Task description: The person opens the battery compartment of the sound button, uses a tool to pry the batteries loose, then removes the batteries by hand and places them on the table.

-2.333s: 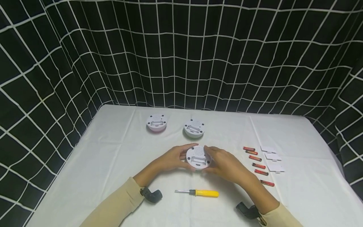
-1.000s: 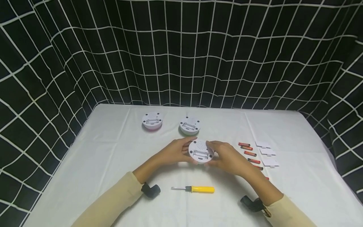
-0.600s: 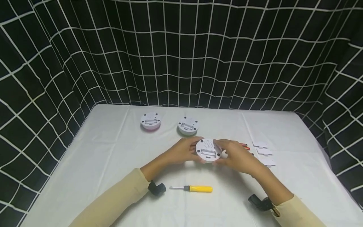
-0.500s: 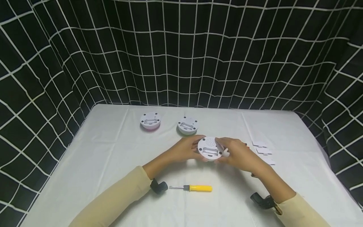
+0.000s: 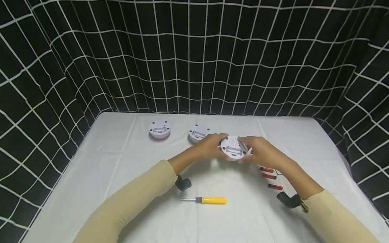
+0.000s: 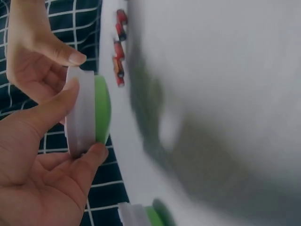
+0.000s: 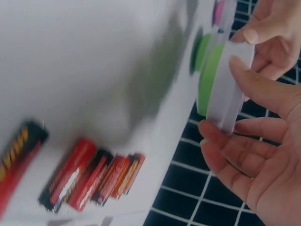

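Both hands hold a round white device with a green dome [image 5: 233, 148], its flat base turned up toward the head camera. The base shows speaker holes and an uncovered battery compartment. My left hand [image 5: 212, 147] grips its left side; in the left wrist view the thumb lies on the white base and fingertips touch the green dome [image 6: 103, 110]. On the opposite side my right hand [image 5: 262, 154] grips the edge, thumb on the base. The device hangs above the table, with its shadow below.
Two similar devices lie base up at the back, one pink-domed [image 5: 159, 129] and one green-domed [image 5: 197, 132]. A yellow-handled screwdriver [image 5: 214, 200] lies in front. Several red batteries [image 7: 70, 174] are on the right, partly behind my right forearm, which hides most of the white covers.
Both hands have carried the device rightward and farther from me. My right forearm now covers the white covers, and the lower batteries show again. The screwdriver stays put.
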The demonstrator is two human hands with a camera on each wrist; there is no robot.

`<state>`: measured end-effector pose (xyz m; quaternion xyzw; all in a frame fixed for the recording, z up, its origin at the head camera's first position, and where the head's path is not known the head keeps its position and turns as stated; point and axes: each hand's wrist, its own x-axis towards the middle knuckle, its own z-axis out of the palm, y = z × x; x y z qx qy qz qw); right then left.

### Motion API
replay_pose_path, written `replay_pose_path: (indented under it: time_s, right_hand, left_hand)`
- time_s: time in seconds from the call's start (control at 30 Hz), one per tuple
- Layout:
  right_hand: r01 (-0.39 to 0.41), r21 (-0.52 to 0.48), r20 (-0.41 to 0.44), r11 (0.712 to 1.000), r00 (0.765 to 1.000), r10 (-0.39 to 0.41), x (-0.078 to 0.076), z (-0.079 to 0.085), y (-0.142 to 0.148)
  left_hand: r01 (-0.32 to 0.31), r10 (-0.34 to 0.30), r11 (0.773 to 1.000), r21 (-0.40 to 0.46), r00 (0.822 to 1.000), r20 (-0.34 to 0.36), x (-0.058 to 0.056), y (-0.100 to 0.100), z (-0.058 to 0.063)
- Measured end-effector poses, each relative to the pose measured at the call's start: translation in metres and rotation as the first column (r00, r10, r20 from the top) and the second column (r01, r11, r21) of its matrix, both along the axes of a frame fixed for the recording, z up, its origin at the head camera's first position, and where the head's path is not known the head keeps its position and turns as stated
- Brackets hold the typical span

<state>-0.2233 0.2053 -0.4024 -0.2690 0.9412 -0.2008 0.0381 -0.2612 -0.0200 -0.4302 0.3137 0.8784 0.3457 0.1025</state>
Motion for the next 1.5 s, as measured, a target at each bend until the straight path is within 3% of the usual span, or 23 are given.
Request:
replay_pose_path:
  time_s: [0.33, 0.47, 0.63, 1.03, 1.23, 1.5]
  right_hand:
    - [0.025, 0.032, 0.02, 0.999, 0.999, -0.026, -0.037, -0.007, 0.018]
    - [0.041, 0.044, 0.042, 0.998, 0.998, -0.043, -0.048, -0.01, 0.023]
    - [0.057, 0.036, 0.078, 0.998, 0.995, -0.06, -0.058, -0.016, 0.025]
    - [0.061, 0.065, 0.101, 0.996, 0.993, -0.067, -0.071, -0.02, 0.025]
    - [0.071, 0.088, 0.129, 0.994, 0.988, -0.082, -0.073, -0.017, 0.025]
    - [0.053, 0.099, 0.136, 0.994, 0.988, -0.067, -0.075, -0.016, 0.023]
  left_hand:
    - [-0.029, 0.033, 0.996, -0.087, 0.999, 0.035, -0.032, 0.028, 0.002]
    - [-0.033, 0.037, 0.994, -0.101, 0.999, 0.038, -0.04, 0.037, 0.001]
    - [-0.082, 0.089, 0.987, -0.137, 0.995, 0.047, -0.048, 0.046, -0.004]
    - [-0.126, 0.141, 0.982, -0.144, 0.985, 0.104, -0.056, 0.053, -0.008]
    - [-0.111, 0.128, 0.985, -0.135, 0.983, 0.128, -0.055, 0.053, -0.006]
    - [-0.151, 0.177, 0.972, -0.182, 0.975, 0.136, -0.053, 0.054, 0.0]
